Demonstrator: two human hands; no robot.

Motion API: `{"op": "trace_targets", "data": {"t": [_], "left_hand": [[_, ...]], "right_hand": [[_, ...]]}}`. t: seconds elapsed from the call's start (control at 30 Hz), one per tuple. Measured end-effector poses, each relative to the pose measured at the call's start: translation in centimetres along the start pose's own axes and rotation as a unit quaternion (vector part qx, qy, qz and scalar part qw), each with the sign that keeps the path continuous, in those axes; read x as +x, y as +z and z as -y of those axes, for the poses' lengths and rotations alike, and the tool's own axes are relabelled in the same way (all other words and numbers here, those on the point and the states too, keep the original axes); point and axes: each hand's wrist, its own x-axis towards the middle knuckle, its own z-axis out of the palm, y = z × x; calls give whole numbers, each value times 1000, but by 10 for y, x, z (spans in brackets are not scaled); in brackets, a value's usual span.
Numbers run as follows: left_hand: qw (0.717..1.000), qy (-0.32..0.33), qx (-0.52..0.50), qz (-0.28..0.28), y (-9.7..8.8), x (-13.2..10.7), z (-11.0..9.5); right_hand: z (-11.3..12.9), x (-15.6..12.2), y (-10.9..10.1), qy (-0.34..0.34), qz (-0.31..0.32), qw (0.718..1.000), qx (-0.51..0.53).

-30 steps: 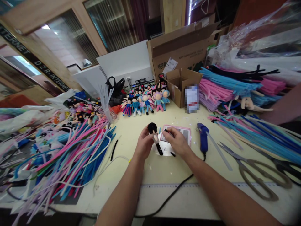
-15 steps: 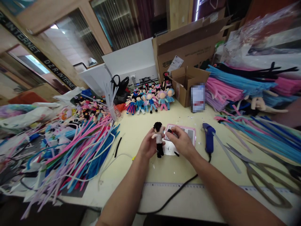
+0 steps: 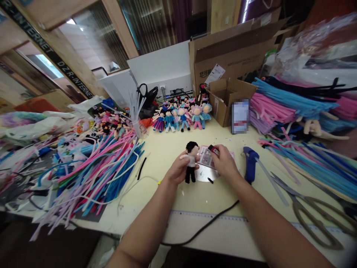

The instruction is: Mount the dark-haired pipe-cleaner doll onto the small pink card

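Note:
My left hand (image 3: 178,170) is closed round a small pipe-cleaner doll (image 3: 191,160) with black hair, a white top and black legs, held upright above the table. My right hand (image 3: 225,163) pinches a small dark piece (image 3: 211,148) between thumb and fingers, right beside the doll's head. Under both hands lie a pink-edged card (image 3: 205,157) and a shiny round disc (image 3: 205,175).
A blue glue gun (image 3: 250,163) with a black cord lies to the right, large scissors (image 3: 312,208) further right. Heaps of coloured pipe cleaners (image 3: 95,175) fill the left side, more (image 3: 306,160) the right. Finished dolls (image 3: 182,116) and cardboard boxes (image 3: 228,59) stand at the back.
The doll was turned from tilted to upright in my left hand. My right hand has lifted off the card with the small dark piece and come closer to the doll.

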Motion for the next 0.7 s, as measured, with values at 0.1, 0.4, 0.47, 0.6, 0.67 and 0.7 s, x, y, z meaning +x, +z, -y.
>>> {"op": "trace_targets", "data": {"t": [0.1, 0.4, 0.47, 0.6, 0.67, 0.7], "left_hand": [[1000, -8, -17, -3, 2, 1, -2], [997, -18, 5, -77, -1, 9, 9], [998, 3, 19, -67, 1, 8, 11], [997, 6, 59, -40, 4, 7, 13], [995, 7, 91, -30, 3, 7, 13], [993, 6, 112, -24, 2, 7, 13]], "right_hand": [[-5, 1, -2, -30, -17, 992, -117], [19, -7, -6, 7, 85, 972, 221], [24, -11, -2, 43, 131, 949, 282], [28, -15, 8, 56, 184, 917, 349], [27, -15, 10, 74, 172, 914, 361], [26, -14, 10, 92, 160, 912, 367]]}}
